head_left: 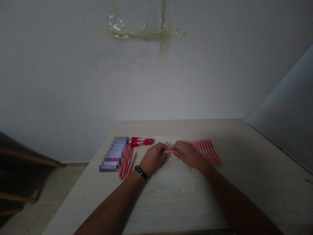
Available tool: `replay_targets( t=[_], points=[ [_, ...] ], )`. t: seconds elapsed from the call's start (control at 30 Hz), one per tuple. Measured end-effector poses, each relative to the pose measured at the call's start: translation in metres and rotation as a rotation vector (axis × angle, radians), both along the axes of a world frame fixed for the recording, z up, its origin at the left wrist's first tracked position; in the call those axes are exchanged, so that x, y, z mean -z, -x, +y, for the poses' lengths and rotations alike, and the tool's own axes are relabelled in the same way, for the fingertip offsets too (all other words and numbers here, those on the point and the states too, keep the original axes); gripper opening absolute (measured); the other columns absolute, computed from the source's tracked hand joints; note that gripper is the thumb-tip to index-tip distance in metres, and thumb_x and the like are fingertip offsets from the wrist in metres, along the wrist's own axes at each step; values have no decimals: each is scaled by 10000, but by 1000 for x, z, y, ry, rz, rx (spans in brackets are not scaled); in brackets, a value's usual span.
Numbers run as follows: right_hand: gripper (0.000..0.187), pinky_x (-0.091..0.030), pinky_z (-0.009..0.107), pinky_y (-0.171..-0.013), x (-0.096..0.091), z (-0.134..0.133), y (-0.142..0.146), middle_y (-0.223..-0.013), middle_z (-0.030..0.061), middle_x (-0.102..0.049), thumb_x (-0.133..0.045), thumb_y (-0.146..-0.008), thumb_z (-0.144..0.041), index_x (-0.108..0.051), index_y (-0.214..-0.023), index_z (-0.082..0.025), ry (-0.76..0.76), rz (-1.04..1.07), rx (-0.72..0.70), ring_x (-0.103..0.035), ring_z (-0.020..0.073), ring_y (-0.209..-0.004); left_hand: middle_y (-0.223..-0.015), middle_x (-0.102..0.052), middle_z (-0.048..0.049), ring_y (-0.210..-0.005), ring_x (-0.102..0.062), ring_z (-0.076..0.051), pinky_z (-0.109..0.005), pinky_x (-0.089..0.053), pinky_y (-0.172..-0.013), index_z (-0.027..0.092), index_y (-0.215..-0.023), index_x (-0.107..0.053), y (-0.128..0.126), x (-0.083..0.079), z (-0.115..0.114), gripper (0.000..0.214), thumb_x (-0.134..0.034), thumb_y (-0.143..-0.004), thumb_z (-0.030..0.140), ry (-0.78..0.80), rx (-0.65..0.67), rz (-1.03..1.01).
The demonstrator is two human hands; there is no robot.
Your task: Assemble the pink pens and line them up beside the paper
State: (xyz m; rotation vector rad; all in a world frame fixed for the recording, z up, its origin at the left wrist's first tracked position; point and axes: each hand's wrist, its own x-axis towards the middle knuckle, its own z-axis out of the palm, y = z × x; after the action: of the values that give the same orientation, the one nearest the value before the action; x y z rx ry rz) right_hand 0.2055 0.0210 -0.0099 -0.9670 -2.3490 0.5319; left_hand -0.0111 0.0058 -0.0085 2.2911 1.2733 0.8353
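Over the middle of the table, my left hand (pixel 156 154) and my right hand (pixel 186 152) meet at a slim pink pen (pixel 167 151). Both hands are closed, with fingertips pinching it from either side. Beside my right hand lies a neat row of pink pens (pixel 207 152), slanted parallel to one another. A looser bunch of pink pens (pixel 127 166) is left of my left hand. Above that bunch, several red pens with dark tips (pixel 141 142) point right. The pen's ends are partly hidden by my fingers.
A pixelated phone-like object (pixel 114 155) lies at the table's left. A pale sheet (pixel 173 182) is under my hands on the light wooden table (pixel 97 202). Behind stands a grey wall (pixel 207 81) with yellowed tape (pixel 139 33). Wooden bars (pixel 17 196) show at lower left.
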Motion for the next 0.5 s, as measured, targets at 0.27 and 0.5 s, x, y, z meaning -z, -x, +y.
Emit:
replay_targets(
  t=[0.27, 0.5],
  points=[
    [25, -418, 308, -816, -1, 1, 1, -911, 34, -635, -635, -913, -195, -638, -938, -196, -46, 1, 0, -575, 185, -902, -879, -631, -41, -790, -565, -157, -252, -395, -699, 188, -923, -670, 0, -2, -1, 107, -604, -845, 156, -26, 8, 33],
    [162, -413, 314, -796, 3, 4, -1, -895, 29, -632, -658, -820, -75, -621, -920, -197, -78, -10, 41, -566, 193, -878, -883, -645, -51, -797, -583, -165, -259, -405, -709, 193, -934, -695, 2, -3, 1, 130, -572, -903, 218, -19, 3, 51]
  ],
)
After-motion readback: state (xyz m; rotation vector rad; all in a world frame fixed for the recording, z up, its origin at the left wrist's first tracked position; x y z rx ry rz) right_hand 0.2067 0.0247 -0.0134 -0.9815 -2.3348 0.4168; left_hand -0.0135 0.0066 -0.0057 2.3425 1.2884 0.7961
